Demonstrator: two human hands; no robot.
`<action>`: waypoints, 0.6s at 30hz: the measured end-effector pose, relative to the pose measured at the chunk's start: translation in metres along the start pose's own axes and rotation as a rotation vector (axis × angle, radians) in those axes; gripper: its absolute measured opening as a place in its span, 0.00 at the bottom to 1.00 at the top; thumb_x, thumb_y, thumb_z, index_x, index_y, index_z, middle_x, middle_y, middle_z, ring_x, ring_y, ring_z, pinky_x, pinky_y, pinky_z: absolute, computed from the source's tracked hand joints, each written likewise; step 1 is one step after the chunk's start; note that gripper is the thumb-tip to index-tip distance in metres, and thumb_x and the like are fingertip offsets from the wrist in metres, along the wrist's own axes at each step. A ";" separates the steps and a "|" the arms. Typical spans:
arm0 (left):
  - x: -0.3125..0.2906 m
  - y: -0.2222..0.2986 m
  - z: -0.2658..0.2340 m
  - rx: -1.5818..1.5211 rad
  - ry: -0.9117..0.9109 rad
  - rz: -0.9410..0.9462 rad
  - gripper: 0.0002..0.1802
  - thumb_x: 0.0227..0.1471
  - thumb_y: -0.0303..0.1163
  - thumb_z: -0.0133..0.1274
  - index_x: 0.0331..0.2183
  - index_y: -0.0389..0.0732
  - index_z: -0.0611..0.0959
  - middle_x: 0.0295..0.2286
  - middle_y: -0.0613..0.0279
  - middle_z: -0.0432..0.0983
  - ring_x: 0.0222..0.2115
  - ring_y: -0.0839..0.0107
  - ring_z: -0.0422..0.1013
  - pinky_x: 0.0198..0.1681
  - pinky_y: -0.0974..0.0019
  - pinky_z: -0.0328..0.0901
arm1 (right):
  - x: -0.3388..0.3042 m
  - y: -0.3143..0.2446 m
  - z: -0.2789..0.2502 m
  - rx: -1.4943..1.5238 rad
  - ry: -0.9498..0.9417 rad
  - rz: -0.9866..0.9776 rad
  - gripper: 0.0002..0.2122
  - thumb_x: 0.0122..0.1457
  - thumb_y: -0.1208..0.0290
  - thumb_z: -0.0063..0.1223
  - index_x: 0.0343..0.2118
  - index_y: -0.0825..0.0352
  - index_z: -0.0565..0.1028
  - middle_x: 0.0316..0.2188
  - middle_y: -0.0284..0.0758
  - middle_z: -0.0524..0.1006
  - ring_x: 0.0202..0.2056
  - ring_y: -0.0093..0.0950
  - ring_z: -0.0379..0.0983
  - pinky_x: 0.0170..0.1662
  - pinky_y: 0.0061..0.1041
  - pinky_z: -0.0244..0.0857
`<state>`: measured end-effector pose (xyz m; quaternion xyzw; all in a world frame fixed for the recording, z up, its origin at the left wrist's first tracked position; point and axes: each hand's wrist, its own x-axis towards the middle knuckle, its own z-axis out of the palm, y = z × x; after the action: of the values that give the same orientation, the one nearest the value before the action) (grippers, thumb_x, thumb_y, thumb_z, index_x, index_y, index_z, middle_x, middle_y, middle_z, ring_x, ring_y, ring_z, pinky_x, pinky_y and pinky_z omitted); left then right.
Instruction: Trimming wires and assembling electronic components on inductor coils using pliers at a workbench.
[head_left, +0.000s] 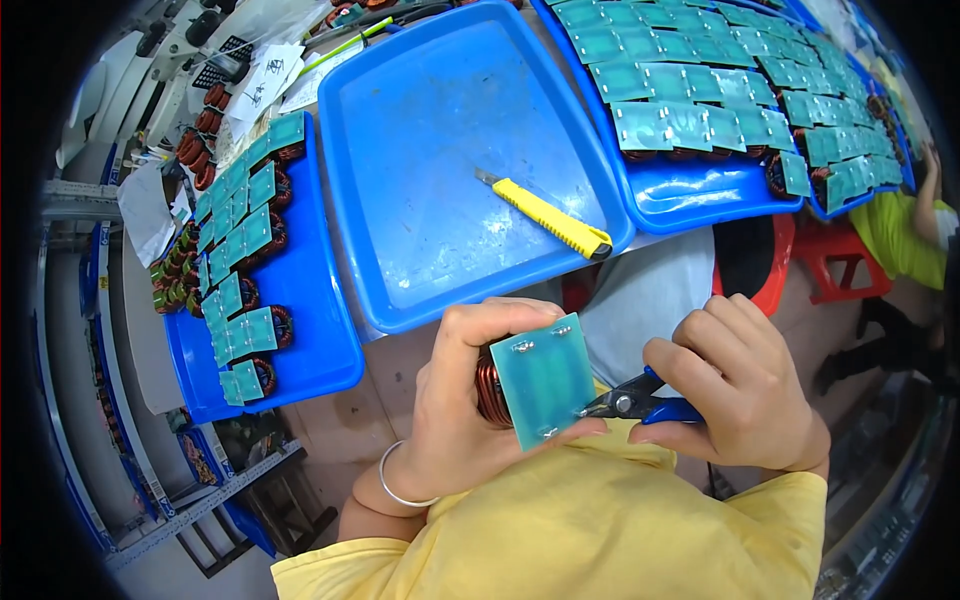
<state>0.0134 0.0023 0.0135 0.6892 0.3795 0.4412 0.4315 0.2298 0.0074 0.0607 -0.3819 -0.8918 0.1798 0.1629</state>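
My left hand [450, 390] grips a toroidal coil [490, 390] wound with copper wire, with a square green circuit board [545, 375] on its face. Metal pins stick up near the board's corners. In my right hand [735, 390] are small cutting pliers [650, 402] with blue handles. Their jaws touch the board's lower right corner, by a pin; whether they are closed on it I cannot tell. Beyond my hands, a yellow utility knife [550, 217] with its blade out lies in a blue tray [350, 150].
To the left, a blue tray [320, 340] holds several board-topped coils [245, 240]. Stacked rows of them [690, 80] fill trays at the right. Loose coils [195, 150] and papers lie at the back left. A red stool [840, 265] and another person [910, 235] are at the far right.
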 end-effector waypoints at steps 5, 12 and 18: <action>-0.001 0.001 -0.001 0.028 -0.017 -0.029 0.43 0.21 0.37 0.71 0.40 0.39 0.64 0.36 0.55 0.69 0.36 0.64 0.70 0.37 0.66 0.68 | 0.001 -0.001 -0.001 -0.050 -0.033 -0.031 0.19 0.40 0.56 0.59 0.31 0.66 0.70 0.21 0.32 0.60 0.23 0.29 0.58 0.25 0.26 0.51; -0.003 0.005 0.000 -0.026 -0.073 -0.174 0.37 0.29 0.32 0.69 0.42 0.38 0.67 0.36 0.59 0.68 0.34 0.73 0.70 0.36 0.73 0.66 | -0.006 0.004 0.008 -0.057 0.006 -0.050 0.22 0.41 0.50 0.55 0.28 0.68 0.71 0.19 0.33 0.59 0.20 0.31 0.58 0.24 0.27 0.54; -0.009 0.000 0.006 -0.040 -0.154 -0.396 0.34 0.35 0.29 0.66 0.43 0.39 0.65 0.34 0.60 0.68 0.32 0.74 0.69 0.35 0.73 0.65 | -0.019 0.020 0.031 0.211 -0.110 0.053 0.20 0.45 0.54 0.55 0.29 0.68 0.70 0.20 0.35 0.64 0.21 0.34 0.64 0.23 0.27 0.58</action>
<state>0.0166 -0.0075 0.0094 0.6243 0.4647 0.3010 0.5511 0.2416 0.0007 0.0216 -0.3755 -0.8652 0.2975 0.1481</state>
